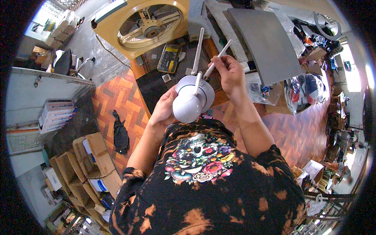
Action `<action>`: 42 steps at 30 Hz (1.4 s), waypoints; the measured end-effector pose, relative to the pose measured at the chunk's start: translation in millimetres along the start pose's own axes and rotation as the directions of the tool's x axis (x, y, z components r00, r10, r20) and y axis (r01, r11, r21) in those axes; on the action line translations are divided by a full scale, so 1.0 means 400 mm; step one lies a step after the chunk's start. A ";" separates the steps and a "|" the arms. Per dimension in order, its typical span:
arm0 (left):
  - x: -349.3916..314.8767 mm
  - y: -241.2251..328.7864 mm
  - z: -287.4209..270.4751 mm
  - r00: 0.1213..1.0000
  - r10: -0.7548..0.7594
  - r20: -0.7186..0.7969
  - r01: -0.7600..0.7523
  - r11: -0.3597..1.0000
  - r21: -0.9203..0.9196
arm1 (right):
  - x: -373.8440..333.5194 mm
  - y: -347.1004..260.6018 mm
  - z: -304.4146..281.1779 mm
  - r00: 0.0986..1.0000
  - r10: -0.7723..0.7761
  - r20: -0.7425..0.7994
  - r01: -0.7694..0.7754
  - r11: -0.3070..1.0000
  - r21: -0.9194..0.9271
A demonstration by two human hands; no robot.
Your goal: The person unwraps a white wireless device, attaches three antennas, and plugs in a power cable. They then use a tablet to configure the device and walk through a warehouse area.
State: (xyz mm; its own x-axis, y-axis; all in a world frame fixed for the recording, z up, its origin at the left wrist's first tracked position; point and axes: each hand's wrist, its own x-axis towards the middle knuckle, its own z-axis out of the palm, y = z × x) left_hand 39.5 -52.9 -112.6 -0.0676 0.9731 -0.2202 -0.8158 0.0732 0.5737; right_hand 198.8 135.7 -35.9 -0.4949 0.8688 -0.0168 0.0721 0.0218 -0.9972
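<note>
Close to my chest, my left hand (165, 108) is closed around the side of a white, round-headed security camera (187, 107). A long white antenna (198, 51) stands up from its far side, and a shorter white arm lies across the body. My right hand (232, 76) pinches a second antenna (225, 48) between thumb and fingers, and this one leans to the right. Its lower end meets the camera near a dark joint. Past the camera, a yellow and black screwdriver bit case (169, 58) rests on the dark-topped table (150, 88).
A big yellow-framed fan (176, 29) stands at the table's far side. To the right are a grey panel (260, 43) and a box of bagged items (291, 96). Cardboard boxes (100, 154) stand at the lower left, and a black cloth (121, 133) lies on the floor.
</note>
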 end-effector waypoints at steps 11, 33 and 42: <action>0.015 0.003 0.021 0.999 0.053 -0.007 -0.053 0.999 -0.001 | -0.014 -0.010 0.002 0.968 -0.213 -0.134 0.204 0.976 -0.077; 0.002 0.014 0.011 0.988 0.097 -0.117 -0.071 0.975 0.213 | 0.019 -0.185 -0.036 0.986 -0.161 0.034 0.149 0.787 -0.599; -0.018 0.040 0.014 0.989 -0.088 -0.123 0.071 0.987 -0.142 | -0.020 -0.123 -0.041 0.991 0.103 0.087 -0.092 0.988 -0.125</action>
State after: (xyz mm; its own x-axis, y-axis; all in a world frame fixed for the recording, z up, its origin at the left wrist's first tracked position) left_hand 30.1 -57.6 -97.3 -0.0652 0.9287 -0.3651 -0.8919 0.1099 0.4387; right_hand 213.5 135.7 14.3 -0.5582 0.8201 -0.1256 0.2246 0.0037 -0.9744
